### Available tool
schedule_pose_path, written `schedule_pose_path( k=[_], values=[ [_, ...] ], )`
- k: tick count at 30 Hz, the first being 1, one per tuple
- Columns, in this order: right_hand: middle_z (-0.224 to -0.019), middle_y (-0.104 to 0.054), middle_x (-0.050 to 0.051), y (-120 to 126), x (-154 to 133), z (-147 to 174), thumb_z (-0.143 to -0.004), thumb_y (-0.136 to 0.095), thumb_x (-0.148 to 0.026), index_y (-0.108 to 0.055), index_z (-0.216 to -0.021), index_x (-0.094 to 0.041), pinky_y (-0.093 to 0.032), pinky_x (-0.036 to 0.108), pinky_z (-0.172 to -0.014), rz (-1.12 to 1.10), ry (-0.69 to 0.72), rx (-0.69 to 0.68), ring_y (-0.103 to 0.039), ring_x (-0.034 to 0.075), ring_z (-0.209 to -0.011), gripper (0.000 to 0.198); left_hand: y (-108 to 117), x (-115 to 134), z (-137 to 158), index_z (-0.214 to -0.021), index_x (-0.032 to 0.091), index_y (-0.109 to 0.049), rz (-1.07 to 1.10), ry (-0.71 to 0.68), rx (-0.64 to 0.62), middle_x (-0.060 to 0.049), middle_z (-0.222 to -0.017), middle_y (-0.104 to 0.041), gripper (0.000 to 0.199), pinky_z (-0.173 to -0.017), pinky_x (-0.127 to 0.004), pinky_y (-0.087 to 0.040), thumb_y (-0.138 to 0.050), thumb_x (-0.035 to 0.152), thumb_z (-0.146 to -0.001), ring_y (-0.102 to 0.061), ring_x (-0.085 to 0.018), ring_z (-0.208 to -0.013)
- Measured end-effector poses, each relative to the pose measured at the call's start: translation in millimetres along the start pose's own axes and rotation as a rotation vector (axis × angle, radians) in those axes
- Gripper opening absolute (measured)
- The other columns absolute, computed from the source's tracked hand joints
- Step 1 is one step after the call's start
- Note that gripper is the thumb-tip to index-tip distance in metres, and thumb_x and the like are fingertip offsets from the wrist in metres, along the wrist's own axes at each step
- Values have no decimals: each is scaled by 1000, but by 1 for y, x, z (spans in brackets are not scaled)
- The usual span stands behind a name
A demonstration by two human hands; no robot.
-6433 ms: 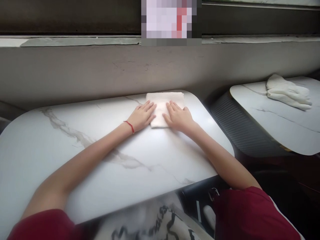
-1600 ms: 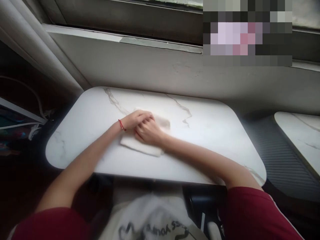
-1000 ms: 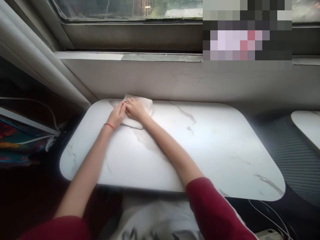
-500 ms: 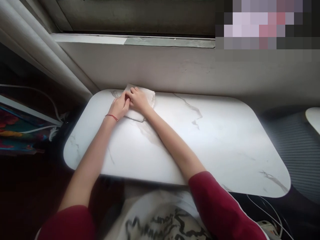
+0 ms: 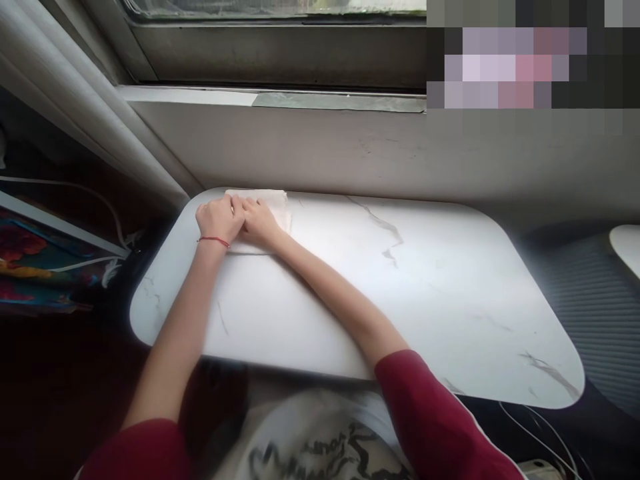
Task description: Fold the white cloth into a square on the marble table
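A pale, folded cloth lies flat at the back left of the white marbled table, near the wall. Curled at the cloth's left edge is my left hand, a red string bracelet on its wrist; its fingertips are hidden. My right hand presses on top of the cloth with bent fingers, touching the left hand. The two hands cover the cloth's left part, and its right part shows beyond my right wrist.
Behind the table runs a pale wall with a window sill. A curtain hangs at the left. A ribbed grey surface stands at the right, and white cables hang below the table's front edge.
Both hands and the cloth have moved left along the back of the table. My left hand has turned and curled more tightly. The view has tipped up slightly, showing more window.
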State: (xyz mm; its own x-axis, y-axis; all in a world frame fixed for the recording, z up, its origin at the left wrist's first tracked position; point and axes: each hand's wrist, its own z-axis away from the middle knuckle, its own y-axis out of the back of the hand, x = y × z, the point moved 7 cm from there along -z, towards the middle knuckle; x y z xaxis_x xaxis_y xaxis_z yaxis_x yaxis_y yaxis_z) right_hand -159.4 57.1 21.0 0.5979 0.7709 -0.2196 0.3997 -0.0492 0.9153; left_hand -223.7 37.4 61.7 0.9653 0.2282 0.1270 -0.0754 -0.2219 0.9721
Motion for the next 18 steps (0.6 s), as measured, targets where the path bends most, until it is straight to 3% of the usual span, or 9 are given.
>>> schedule_pose_path(
  k=[3,6,11,18],
  values=[
    [-131,-61,22,-2,-15,0,-94,-43,-19,-59,-128,-5,-35,45,-92,-10,64,3,-52,33,-111,40,7,-10,0,-100,12,-68,-5,43,0,-23,-106,-72,50,-94,-49,-44,-26,38,-99,-67,-38,-104],
    [-128,-63,23,-12,-24,-1,-95,-44,-20,-65,-118,-6,-37,45,-93,-36,116,-35,-53,34,-115,34,9,-14,-1,-102,14,-67,34,-1,-13,-21,-116,-70,40,-94,-47,-46,-34,35,-97,-64,-36,-110],
    [-134,-64,18,-30,-32,-4,-97,-47,-23,-67,-121,-9,-34,45,-107,-159,217,23,-50,32,-128,34,-1,-13,1,-105,18,-67,9,-46,-152,-15,-122,-69,38,-94,-43,-49,-33,33,-96,-61,-32,-117],
    [-147,-55,20,-47,-34,-1,-93,-60,-28,-59,-134,-7,-29,51,-117,-218,211,107,-37,35,-143,47,-3,-4,13,-125,10,-61,-55,29,-210,-19,-136,-61,46,-105,-51,-46,-31,33,-99,-54,-35,-128]
  ],
)
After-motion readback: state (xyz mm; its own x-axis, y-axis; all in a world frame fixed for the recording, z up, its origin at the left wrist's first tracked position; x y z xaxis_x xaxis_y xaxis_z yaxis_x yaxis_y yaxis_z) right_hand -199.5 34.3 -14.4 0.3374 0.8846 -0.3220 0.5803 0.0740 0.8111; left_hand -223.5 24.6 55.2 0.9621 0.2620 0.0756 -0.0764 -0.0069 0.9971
